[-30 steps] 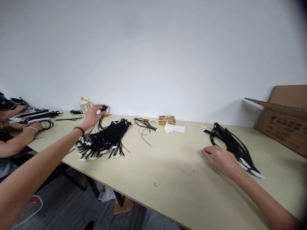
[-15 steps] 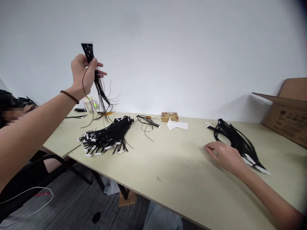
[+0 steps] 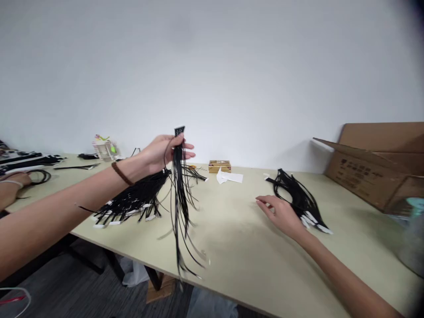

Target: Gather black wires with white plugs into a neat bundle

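Two bare hands work above a pale table [image 3: 232, 234]. The left hand [image 3: 162, 150], just left of the middle of the view, grips a bunch of black wires [image 3: 179, 185] near its top end, pinched between thumb and fingers, with two fingertips sticking out toward three o'clock. The bunch hangs down toward six o'clock, its loose ends fanned and blurred; whether they touch the table I cannot tell.

At seven to eight o'clock from that hand lies a big heap of wires [image 3: 142, 194] with white ends, partly hidden behind the forearm. The right hand [image 3: 281, 216] is at four o'clock in the view, fingers loosely bent and free of any grip. Just beside it, at one to two o'clock, lies a smaller pile of wires [image 3: 300, 196], with a cardboard box [image 3: 361, 181] farther off at two to three o'clock.

Against the wall sits a gold box [image 3: 215, 167], white paper [image 3: 233, 177] beside it at four o'clock. Another person's hand [image 3: 21, 179] shows at the nine o'clock edge, near a black cable loop [image 3: 44, 176].
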Motion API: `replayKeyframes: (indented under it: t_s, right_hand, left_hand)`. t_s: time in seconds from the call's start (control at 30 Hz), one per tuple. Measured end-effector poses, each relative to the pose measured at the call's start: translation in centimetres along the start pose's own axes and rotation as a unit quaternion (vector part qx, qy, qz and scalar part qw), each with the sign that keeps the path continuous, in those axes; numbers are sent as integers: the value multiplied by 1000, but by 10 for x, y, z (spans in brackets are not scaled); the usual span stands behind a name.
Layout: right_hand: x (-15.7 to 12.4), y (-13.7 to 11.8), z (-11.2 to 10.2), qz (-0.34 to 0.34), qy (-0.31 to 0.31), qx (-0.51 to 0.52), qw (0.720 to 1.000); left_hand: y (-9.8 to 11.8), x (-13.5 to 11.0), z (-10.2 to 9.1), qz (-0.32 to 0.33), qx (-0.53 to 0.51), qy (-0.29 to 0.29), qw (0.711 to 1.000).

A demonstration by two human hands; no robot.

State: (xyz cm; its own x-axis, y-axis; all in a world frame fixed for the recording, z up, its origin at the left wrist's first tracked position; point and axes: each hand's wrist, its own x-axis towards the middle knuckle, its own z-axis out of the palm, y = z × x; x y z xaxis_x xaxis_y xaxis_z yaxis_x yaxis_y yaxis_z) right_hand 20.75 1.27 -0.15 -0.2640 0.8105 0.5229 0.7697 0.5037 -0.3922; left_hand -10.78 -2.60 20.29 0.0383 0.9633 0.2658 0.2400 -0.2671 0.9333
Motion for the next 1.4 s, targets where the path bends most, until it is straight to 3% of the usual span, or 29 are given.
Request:
replayKeyframes:
  t_s: [0.1,0.2,0.37,0.53,0.7,0.9,1.03,1.2,1.33,1.4]
  right_hand:
    - [0,-10,1,37,-7,97,995]
    - [0,-17,5,48,-55,207,976]
    - [1,-17,18,125,-84,366,918]
    - [3,-18,26,147,-106,423,888]
    - [4,-22,26,148,-116,449,873]
    - [3,-32,22,170,-82,446,875]
    - [1,-34,21,177,-82,449,872]
    - [0,-33,21,169,-81,441,878]
    - [-1,-34,22,200,-66,413,886]
    - [-1,-34,23,196,-55,401,893]
  left_hand:
    - [-5,-10,35,-108,-109,-77,985]
    - [-20,-19,63,-164,-214,-152,951]
    - [-83,-30,101,-238,-241,-238,910]
    - [-146,-38,138,-266,-265,-226,899]
    - [-164,-34,165,-181,-288,-245,908]
    - [-174,-29,166,-116,-261,-248,926]
    - [-172,-27,157,-121,-224,-265,930]
    - [-169,-22,151,-121,-180,-228,949]
    - [-169,-21,151,-25,-50,-159,986]
    - [-167,-22,150,24,10,-147,989]
